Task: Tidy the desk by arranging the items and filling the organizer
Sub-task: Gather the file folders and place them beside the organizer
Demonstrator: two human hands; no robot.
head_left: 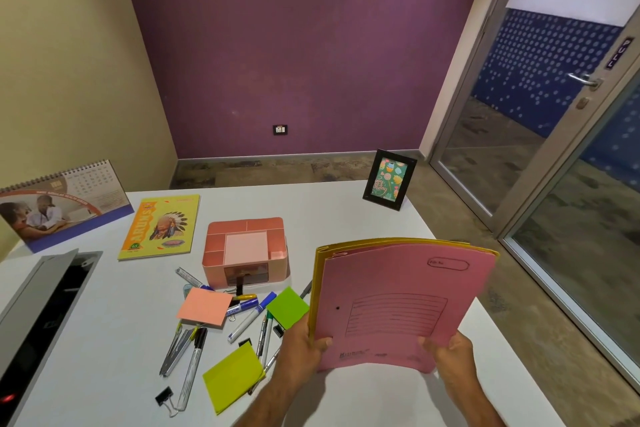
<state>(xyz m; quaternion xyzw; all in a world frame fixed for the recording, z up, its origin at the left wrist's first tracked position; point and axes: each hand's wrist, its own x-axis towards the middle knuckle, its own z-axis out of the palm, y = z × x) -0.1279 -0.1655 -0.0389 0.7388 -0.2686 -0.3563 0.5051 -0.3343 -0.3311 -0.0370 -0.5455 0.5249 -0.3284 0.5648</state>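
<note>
I hold a pink file folder point(398, 308) with a yellow folder point(320, 274) behind it, both lifted upright above the white desk point(104, 340). My left hand point(303, 347) grips their lower left edge and my right hand point(450, 354) grips the lower right. Left of the folders stands a pink desk organizer point(246, 251) with a pink note pad on top. In front of it lie several scattered pens and markers point(249, 317), an orange sticky pad point(204, 307), two green sticky pads point(233, 378) point(287, 307) and a black binder clip point(164, 397).
A yellow notebook point(161, 227) lies behind the organizer. A desk calendar point(64, 204) stands at the far left and a black photo frame point(389, 180) at the far right corner. An open grey cable hatch point(38, 319) sits at the desk's left. A glass door point(554, 114) is on the right.
</note>
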